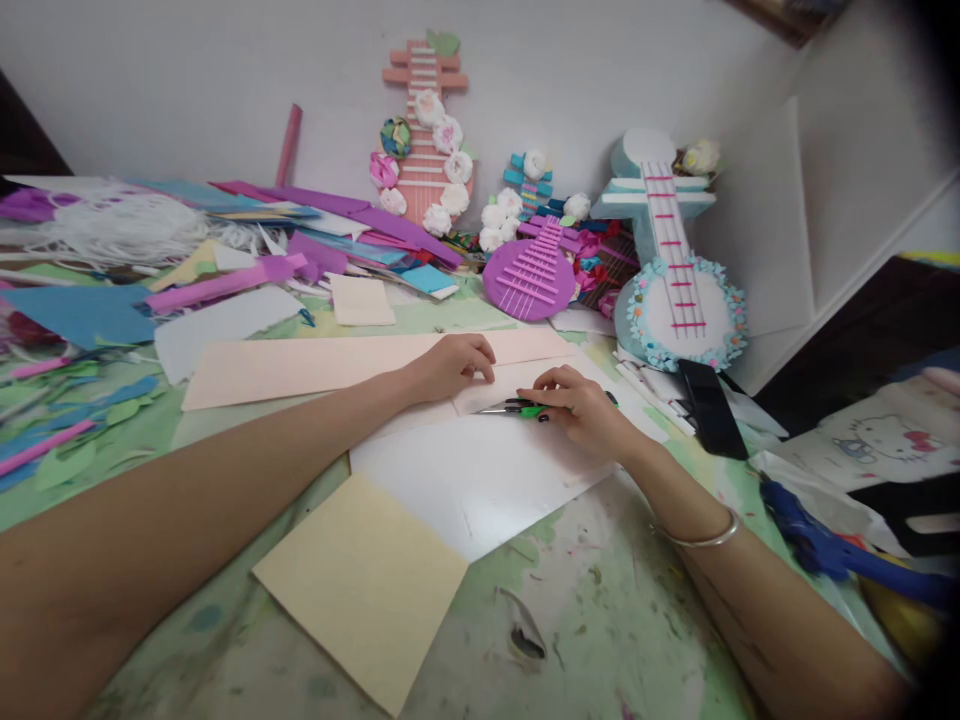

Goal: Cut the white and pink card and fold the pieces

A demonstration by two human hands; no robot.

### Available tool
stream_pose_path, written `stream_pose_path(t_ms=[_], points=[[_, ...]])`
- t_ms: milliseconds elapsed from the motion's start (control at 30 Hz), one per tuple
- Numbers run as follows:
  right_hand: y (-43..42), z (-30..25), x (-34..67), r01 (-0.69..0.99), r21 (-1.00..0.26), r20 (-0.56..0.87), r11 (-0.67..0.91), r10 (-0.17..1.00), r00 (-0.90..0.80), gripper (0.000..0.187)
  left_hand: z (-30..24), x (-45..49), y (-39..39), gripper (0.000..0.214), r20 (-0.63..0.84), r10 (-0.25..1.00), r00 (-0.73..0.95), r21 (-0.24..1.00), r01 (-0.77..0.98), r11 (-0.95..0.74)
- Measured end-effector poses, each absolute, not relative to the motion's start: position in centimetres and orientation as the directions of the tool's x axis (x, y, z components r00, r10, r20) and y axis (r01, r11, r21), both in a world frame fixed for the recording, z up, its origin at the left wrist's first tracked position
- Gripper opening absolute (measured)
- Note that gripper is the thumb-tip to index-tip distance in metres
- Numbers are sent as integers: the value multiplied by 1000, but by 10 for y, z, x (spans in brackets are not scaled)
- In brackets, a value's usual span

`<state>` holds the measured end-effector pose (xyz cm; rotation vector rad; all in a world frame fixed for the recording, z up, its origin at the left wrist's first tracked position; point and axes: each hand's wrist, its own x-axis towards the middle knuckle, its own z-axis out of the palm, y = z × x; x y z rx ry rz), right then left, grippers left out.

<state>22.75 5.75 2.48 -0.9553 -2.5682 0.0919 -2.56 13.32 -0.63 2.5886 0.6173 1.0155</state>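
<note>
My right hand [581, 405] is closed around a pair of scissors [531, 409] with green and black handles. The silver tip points left over a small pale pink sheet [480, 392]; my fingers partly hide the handles. Across from it, my left hand [454, 366] has its fingers bent, with the tips pressed on the pale pink sheet near the scissors' tip. Behind that hand lies a long pale pink strip [300, 365]. A white board [427, 480] is under both hands, and a cream square sheet [367, 590] overlaps its near corner.
Coloured sheets and scraps [75, 315] with white string [124, 230] pile up at left. Along the wall stand a pink [427, 150], a purple [531, 275] and a light blue model instrument [671, 270]. At right are a black phone [712, 408] and a blue glue gun [817, 540].
</note>
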Motion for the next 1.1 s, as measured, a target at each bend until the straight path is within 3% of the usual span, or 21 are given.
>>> stream_pose_path(t_ms=[1100], points=[[53, 29, 221, 622, -196, 310, 758, 650, -694, 50, -5, -26, 132, 35, 569, 492, 659, 420, 282, -863]])
